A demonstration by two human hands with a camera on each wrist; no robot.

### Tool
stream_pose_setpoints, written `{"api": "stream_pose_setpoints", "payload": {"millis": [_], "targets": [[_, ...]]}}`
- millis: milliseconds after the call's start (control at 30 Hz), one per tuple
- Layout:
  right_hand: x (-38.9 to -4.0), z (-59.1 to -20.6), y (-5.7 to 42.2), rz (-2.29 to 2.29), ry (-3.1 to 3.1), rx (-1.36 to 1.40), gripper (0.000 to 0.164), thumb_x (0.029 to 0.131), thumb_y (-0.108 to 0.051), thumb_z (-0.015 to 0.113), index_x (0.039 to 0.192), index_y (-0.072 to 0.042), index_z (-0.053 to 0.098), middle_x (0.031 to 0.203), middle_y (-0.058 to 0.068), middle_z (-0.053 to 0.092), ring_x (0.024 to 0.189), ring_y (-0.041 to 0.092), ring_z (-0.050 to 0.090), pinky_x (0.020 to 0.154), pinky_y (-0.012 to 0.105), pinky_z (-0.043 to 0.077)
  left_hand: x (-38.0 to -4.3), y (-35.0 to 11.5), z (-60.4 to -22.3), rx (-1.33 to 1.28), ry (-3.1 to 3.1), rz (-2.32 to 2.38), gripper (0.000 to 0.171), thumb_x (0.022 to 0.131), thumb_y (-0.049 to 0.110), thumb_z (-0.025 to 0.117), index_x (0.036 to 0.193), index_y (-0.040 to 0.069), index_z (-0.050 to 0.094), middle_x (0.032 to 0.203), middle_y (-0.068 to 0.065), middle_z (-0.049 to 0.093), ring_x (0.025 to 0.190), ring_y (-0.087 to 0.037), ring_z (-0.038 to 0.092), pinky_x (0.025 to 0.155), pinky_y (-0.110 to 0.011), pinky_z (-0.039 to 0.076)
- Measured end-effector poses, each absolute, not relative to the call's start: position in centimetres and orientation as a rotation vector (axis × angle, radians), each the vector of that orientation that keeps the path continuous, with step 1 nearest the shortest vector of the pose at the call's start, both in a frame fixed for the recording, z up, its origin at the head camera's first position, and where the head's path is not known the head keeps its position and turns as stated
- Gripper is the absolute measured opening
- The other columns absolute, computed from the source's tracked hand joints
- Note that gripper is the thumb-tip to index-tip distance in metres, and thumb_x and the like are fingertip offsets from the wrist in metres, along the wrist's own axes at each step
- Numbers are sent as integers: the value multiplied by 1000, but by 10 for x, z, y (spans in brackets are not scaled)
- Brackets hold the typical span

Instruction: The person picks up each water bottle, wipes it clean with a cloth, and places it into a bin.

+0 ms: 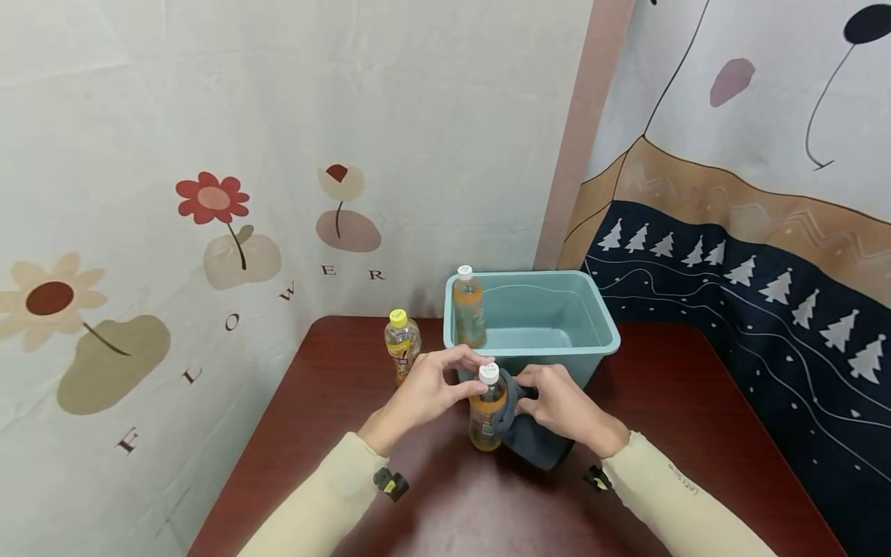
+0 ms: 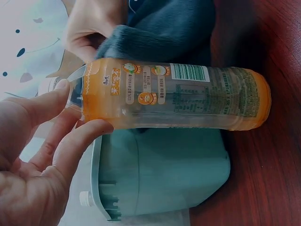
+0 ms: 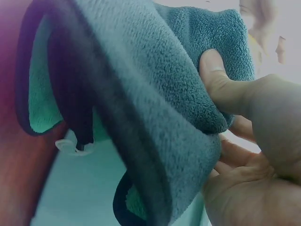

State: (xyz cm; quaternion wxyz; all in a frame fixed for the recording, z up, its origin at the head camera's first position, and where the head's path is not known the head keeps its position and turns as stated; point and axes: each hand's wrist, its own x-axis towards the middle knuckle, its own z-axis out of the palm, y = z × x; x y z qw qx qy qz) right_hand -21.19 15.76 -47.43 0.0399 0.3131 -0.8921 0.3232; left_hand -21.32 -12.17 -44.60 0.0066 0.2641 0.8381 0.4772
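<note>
An orange-labelled plastic bottle [image 1: 485, 424] with a white cap stands upright on the table. My left hand [image 1: 433, 384] pinches it near the neck, just below the cap, with thumb and fingers. A dark grey-blue towel [image 1: 530, 439] hangs from my right hand [image 1: 565, 404], which grips a bunched fold of it. In the head view the fold touches the right side of the bottle. Seen in the right wrist view, the thumb presses on the towel's fleecy surface [image 3: 141, 70], and a small white loop [image 3: 75, 147] shows at its edge.
Behind the hands stands a light blue-green bin [image 1: 536, 353]. A second white-capped bottle [image 1: 469, 313] is upright inside its left end. Left of the bin, a yellow-capped bottle [image 1: 401, 340] stands on the dark red table [image 1: 334, 387]. A printed curtain [image 1: 445, 116] hangs behind.
</note>
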Motion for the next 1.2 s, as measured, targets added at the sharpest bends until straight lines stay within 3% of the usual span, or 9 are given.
{"api": "stream_pose_setpoints", "payload": {"millis": [433, 667, 1033, 1200], "targets": [[-210, -445, 154, 1049, -2628, 955, 28, 95, -9, 98, 123, -11, 92, 115, -1, 87, 104, 14, 81, 92, 32, 69, -214, -120, -444, 812, 2616, 1502, 40, 102, 16, 93, 139, 28, 85, 130, -5, 89, 116, -24, 87, 79, -36, 65], [-208, -440, 148, 1076, -2600, 927, 32, 95, -10, 98, 127, -9, 91, 117, -1, 86, 103, 13, 79, 92, 32, 69, -213, -121, -443, 822, 2613, 1508, 40, 103, 11, 91, 139, 28, 85, 132, -5, 88, 119, -27, 87, 74, -29, 61], [-208, -440, 149, 1076, -2606, 933, 34, 95, -11, 98, 128, -9, 90, 117, -1, 86, 104, 13, 79, 94, 32, 70, -214, -122, -442, 873, 2610, 1496, 36, 103, 9, 91, 136, 22, 84, 129, -10, 88, 120, -32, 87, 84, -35, 65], [-207, -439, 150, 1060, -2624, 922, 38, 95, -13, 99, 131, -8, 89, 117, 0, 87, 103, 13, 79, 93, 32, 70, -213, -122, -440, 866, 2628, 1464, 37, 103, 10, 91, 137, 23, 83, 133, -6, 88, 123, -26, 86, 89, -36, 66]]}}
